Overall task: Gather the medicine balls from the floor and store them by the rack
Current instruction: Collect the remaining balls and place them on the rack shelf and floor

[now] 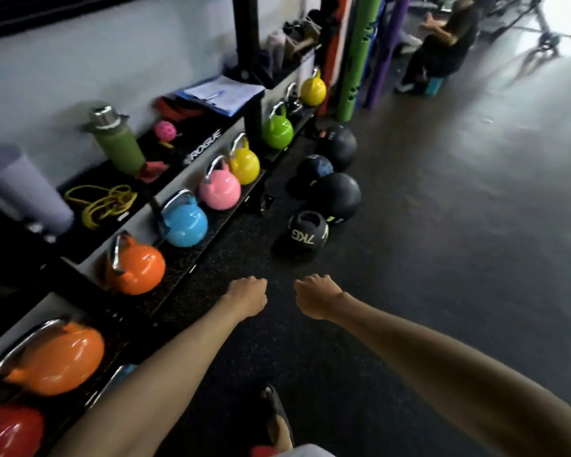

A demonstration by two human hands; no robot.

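Several black medicine balls lie on the dark floor beside the low rack: one marked 7KG, a larger one behind it, a black-and-blue one, and the farthest. My left hand and my right hand reach forward side by side, short of the 7KG ball. Both show their backs with fingers curled under, and nothing is visible in either.
The rack's bottom shelf carries coloured kettlebells, among them orange, blue, pink and green. A green bottle and a clipboard sit on top. A person sits at far right. My foot is below.
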